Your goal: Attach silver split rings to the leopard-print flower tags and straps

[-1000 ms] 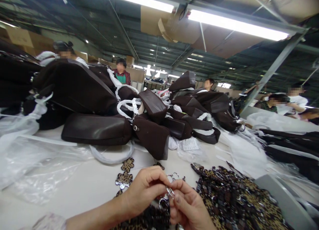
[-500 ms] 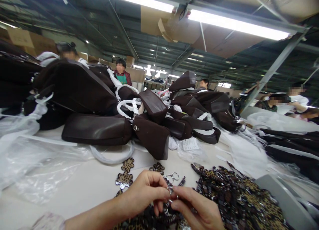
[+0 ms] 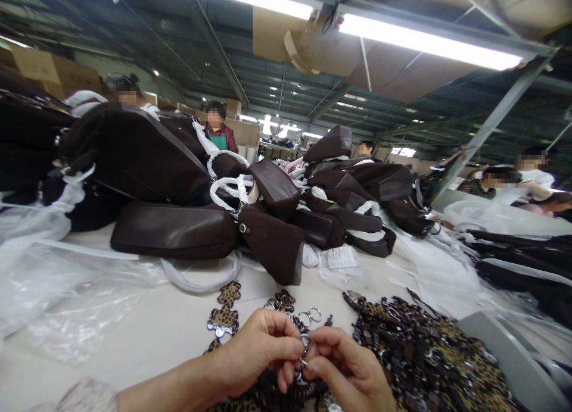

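Observation:
My left hand (image 3: 257, 355) and my right hand (image 3: 351, 373) meet at the bottom centre, fingers pinched together on a small metal ring (image 3: 305, 343). Below them hangs a leopard-print charm (image 3: 268, 394), partly hidden by my fingers. Loose metal rings (image 3: 310, 314) lie on the white table (image 3: 147, 334) just beyond my fingertips. Two leopard-print bear-shaped charms (image 3: 226, 308) lie to the left of them. A large heap of leopard-print charms (image 3: 420, 352) spreads out on my right.
Dark brown handbags (image 3: 179, 230) are piled across the table's middle and left. Clear plastic bags (image 3: 58, 281) lie at the left, a grey tray edge (image 3: 500, 346) at the right. Several people work at the far side and at the right.
Both hands have sunk slightly toward the bottom edge and closed tighter over the ring. The loose rings and a charm beyond my fingers have come into view.

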`<state>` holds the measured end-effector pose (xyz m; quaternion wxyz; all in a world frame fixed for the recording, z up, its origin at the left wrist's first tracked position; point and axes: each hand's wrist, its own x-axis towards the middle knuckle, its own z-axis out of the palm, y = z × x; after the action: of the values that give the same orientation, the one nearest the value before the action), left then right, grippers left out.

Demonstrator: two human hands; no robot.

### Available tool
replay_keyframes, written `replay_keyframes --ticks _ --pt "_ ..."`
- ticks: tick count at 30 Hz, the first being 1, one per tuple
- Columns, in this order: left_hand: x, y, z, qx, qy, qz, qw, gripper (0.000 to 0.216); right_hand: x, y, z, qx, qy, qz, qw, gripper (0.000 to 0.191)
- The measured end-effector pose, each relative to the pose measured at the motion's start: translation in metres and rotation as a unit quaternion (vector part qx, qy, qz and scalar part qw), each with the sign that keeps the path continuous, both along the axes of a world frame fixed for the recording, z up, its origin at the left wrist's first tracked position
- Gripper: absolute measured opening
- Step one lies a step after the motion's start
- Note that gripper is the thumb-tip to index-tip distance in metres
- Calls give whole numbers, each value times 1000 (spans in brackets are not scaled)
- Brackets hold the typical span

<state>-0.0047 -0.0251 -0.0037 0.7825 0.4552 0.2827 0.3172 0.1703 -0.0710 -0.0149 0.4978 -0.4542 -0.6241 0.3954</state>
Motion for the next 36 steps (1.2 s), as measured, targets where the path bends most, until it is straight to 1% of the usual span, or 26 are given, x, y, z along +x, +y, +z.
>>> replay_keyframes --ticks 2,4,5,7,9,11,13,14,17,20,22,25,28,30,32,34,36 --pt "1 -1 2 -8 -13 4 1000 29 -3 0 -3 -8 67 -36 997 20" --pt "2 -2 5 -24 -25 9 999 33 -5 -1 -6 4 98 -73 992 21" --pt "2 -3 6 -35 -30 11 999 35 -5 -1 -7 16 92 -83 992 19" --pt "3 -4 7 -53 -41 17 998 39 -4 0 -8 42 52 -76 995 14" --pt "3 -6 6 -66 -54 24 996 42 -4 0 -8 61 36 -63 995 17" --pt "2 -6 4 -71 -63 26 995 43 -7 0 -7 69 56 -77 993 22" --pt "2 -6 4 -74 -66 26 995 43 -10 -1 -5 52 86 -101 990 23" --pt "2 -6 4 -74 -65 26 995 43 -11 -1 -4 35 92 -99 990 23" --pt "2 -6 6 -66 -55 29 996 43 -9 -1 -2 -4 86 -49 995 21" --pt "2 -7 8 -52 -46 30 997 43 -3 0 -1 9 71 -15 997 19" --pt "3 -9 8 -44 -39 25 998 42 -1 0 0 19 56 -16 998 18" --pt "3 -10 7 -35 -27 16 999 39 -2 -1 1 21 49 -37 998 18" --pt "3 -9 7 -9 -11 16 1000 35 -7 -2 5 -2 79 -42 996 25" --pt "3 -7 8 21 16 19 999 32 -9 -2 7 -29 102 -44 993 28" --pt "3 -7 9 57 53 27 997 28 -11 -2 8 -47 104 -63 991 30" --pt "1 -8 11 104 92 37 990 23 -12 -2 7 -42 84 -89 992 31" --pt "-2 -10 14 176 130 41 975 22 -14 -2 3 -28 64 -108 992 30"
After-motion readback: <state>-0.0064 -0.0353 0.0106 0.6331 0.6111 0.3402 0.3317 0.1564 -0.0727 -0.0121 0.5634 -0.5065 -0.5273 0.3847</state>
